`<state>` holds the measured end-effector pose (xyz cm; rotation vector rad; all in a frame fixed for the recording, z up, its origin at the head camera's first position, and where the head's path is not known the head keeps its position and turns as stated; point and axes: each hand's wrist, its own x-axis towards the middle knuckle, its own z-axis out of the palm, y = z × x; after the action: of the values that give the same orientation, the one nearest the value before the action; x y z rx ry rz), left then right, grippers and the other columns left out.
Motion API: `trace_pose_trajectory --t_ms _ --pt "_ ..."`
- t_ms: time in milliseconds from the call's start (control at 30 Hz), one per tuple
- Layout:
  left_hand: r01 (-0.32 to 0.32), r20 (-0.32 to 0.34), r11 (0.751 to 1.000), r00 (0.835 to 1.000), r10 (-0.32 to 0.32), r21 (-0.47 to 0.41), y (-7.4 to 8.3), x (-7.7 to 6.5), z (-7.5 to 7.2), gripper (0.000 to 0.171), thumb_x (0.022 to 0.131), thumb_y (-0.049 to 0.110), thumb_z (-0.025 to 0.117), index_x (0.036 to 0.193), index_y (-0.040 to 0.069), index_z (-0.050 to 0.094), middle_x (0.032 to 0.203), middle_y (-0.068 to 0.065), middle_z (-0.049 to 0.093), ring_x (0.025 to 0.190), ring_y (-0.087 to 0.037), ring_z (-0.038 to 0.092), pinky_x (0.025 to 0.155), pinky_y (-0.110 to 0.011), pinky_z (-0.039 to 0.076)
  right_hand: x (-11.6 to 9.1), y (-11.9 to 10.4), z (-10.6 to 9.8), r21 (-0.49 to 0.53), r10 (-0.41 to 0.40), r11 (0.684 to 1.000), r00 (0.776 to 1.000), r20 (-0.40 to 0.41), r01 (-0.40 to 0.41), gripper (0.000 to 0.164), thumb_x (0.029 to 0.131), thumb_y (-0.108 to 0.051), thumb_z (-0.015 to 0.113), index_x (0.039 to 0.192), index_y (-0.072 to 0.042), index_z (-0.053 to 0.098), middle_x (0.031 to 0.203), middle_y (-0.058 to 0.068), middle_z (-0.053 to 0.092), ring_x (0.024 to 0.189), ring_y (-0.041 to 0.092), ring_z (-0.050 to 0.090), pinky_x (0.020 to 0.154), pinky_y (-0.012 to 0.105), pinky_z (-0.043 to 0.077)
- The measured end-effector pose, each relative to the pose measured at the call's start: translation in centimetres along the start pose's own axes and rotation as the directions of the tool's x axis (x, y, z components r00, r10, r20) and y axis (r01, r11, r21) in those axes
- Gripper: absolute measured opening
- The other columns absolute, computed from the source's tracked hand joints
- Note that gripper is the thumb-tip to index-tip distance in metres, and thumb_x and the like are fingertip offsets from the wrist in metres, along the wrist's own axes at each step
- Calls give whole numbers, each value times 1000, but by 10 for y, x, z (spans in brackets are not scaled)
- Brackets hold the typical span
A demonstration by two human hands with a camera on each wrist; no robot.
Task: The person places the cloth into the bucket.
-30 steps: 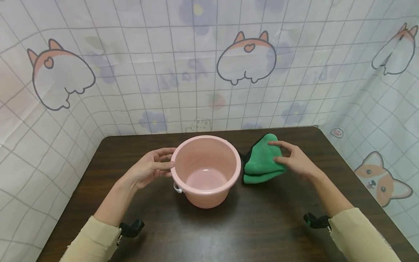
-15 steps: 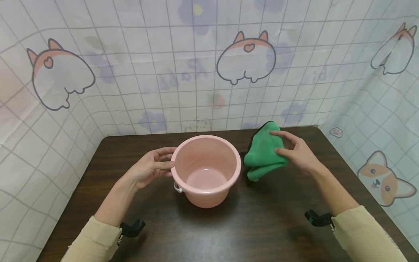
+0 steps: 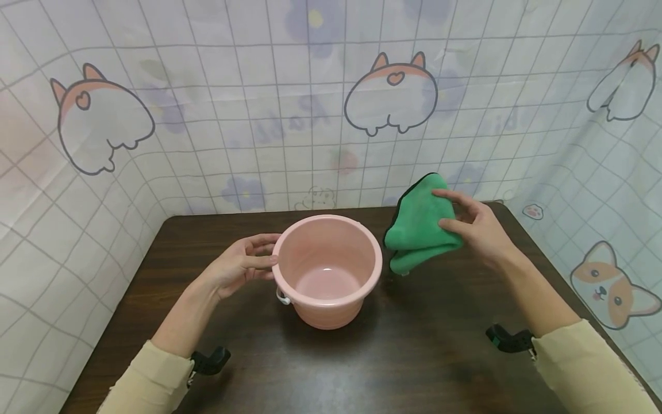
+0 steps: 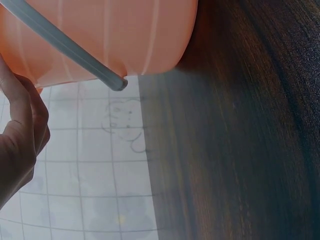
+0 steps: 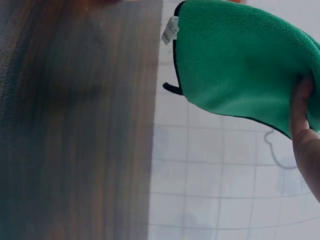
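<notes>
A pink plastic bucket stands upright on the dark wooden table. My left hand holds it at the left side of the rim, thumb at the rim's edge and other fingers against the outside. In the left wrist view, curved fingers lie against the bucket wall. To the right of the bucket, my right hand pinches a folded green cloth with black edging, raised above the table. The right wrist view shows the cloth's white label and small black loop.
The bucket's handle hangs down along its outer side; its white end fitting shows at the left in the head view. The wooden table ends against a white checked curtain with cartoon dogs, which also hangs along both sides.
My right hand has lifted the green cloth off the table, upward and slightly to the right, and its lower fold hangs looser. My left hand and the bucket have stayed in place.
</notes>
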<state>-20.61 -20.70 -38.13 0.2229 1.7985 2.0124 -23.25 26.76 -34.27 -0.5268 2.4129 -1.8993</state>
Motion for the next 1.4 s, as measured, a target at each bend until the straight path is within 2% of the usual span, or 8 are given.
trace_pose_trajectory --t_ms 233,467,700,1133,1400 --pt "20 -14 1000 1000 -20 0 1 0 2 61 98 -5 64 153 -5 37 138 -23 52 93 -19 69 78 -32 62 1 -15 -2 129 -18 991 1000 8 17 53 100 -2 66 149 -16 55 128 12 54 97 17 64 74 25 58" --pt "18 -14 1000 1000 -17 5 1 0 2 61 98 -5 63 154 -5 37 139 -24 51 94 -19 69 78 -33 62 0 -29 -1 212 -44 977 998 49 33 55 100 2 62 151 -15 52 152 8 34 101 17 63 76 25 58" --pt "24 -17 1000 1000 -24 -9 1 0 2 61 98 -6 63 153 -4 38 140 -25 50 92 -18 69 77 -32 62 1 -41 2 305 -102 950 991 83 72 57 99 10 58 152 -9 49 158 8 28 101 18 64 77 26 58" --pt "23 -17 1000 1000 -23 -2 2 0 1 63 97 -5 65 154 -4 37 141 -20 50 93 -17 69 78 -33 62 8 -64 15 335 -236 921 969 73 199 56 97 16 53 149 -5 50 154 14 34 100 20 64 78 27 59" --pt "20 -5 1000 1000 -21 -10 1 0 1 64 98 -3 65 154 -3 36 142 -19 50 97 -18 70 80 -34 62 11 -77 23 332 -262 919 960 103 215 57 96 16 54 149 -6 51 156 11 35 105 24 64 80 30 59"
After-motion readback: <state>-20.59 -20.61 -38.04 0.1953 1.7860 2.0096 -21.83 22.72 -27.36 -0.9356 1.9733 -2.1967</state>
